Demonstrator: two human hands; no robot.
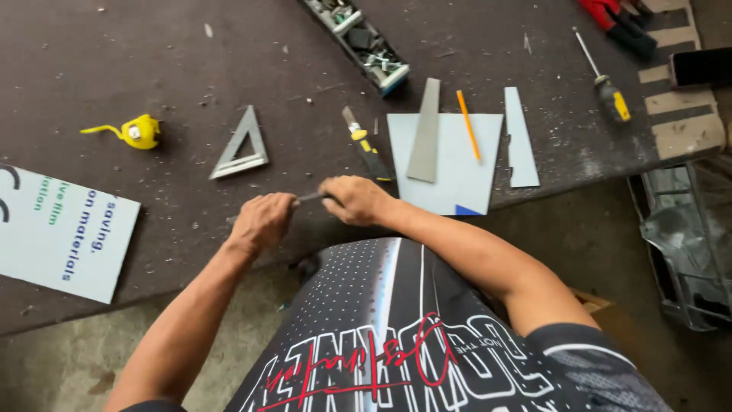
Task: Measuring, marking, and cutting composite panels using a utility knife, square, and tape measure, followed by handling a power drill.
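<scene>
My left hand (pixel 263 222) and my right hand (pixel 356 200) are both closed on a thin grey metal strip (pixel 309 197) that spans between them, close to the near edge of the dark workbench (pixel 152 69). Only a short stretch of the strip shows between the fists; its ends are hidden inside them. Just beyond my right hand lie a yellow-and-black utility knife (pixel 366 143) and a pale grey square panel (pixel 450 164) with a grey tapered strip (pixel 425 131) and an orange pencil (pixel 468 124) lying on it.
A metal triangle square (pixel 241 146) and a yellow tape measure (pixel 137 131) lie at left. A printed white board (pixel 65 233) overhangs the front left edge. A parts tray (pixel 357 38), a screwdriver (pixel 605 78), red-handled pliers (pixel 616 17) and a narrow grey offcut (pixel 520 139) sit farther back.
</scene>
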